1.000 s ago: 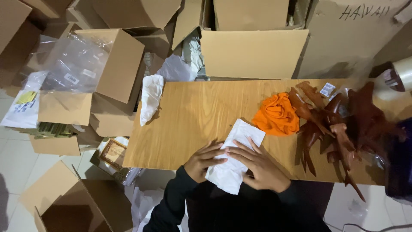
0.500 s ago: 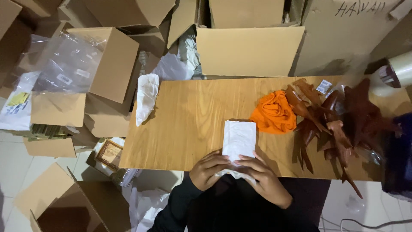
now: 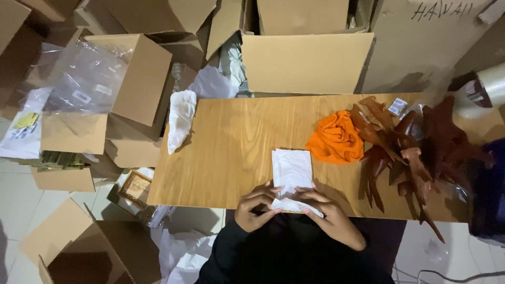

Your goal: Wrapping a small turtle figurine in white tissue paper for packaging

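1. The left hand point(image 3: 256, 206) and right hand point(image 3: 330, 217) both pinch the near edge of a white folded paper point(image 3: 292, 171) at the front of the wooden counter point(image 3: 231, 147).
2. An orange cloth point(image 3: 335, 138) lies just right of the paper.
3. Brown carved wooden pieces point(image 3: 415, 152) are heaped beyond the cloth.
4. Open cardboard boxes point(image 3: 131, 79) surround the counter.

An orange cloth point(image 3: 335, 138) lies beside brown carved wooden pieces point(image 3: 415, 152), with cardboard boxes point(image 3: 305, 60) around.

White crumpled paper sheet point(image 3: 292, 171), flat, near edge rolled, table front.
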